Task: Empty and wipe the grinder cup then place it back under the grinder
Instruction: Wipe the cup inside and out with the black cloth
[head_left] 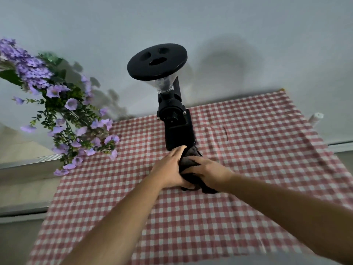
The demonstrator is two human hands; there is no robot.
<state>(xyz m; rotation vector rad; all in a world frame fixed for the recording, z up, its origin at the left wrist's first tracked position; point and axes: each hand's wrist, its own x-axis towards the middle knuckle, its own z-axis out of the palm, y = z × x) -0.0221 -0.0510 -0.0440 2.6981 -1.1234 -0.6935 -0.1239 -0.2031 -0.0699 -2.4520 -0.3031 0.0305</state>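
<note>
A black grinder [174,129] with a round lid and clear hopper stands upright at the back of the checked tablecloth. Just in front of its base, both hands meet around a dark bundle. A dark grey cloth [189,159] covers the grinder cup, of which only a dark bottom edge [188,187] shows under my left hand. My left hand [170,169] cups the bundle from the left, fingers stretched toward the grinder's foot. My right hand [208,173] presses the cloth from the right, and a cloth tail hangs below it.
A red-and-white checked tablecloth [248,150] covers the table. Purple artificial flowers [63,115] lean in from the left, close to the grinder. A small white bottle [317,119] stands off the cloth's far right edge. A pale wall rises behind.
</note>
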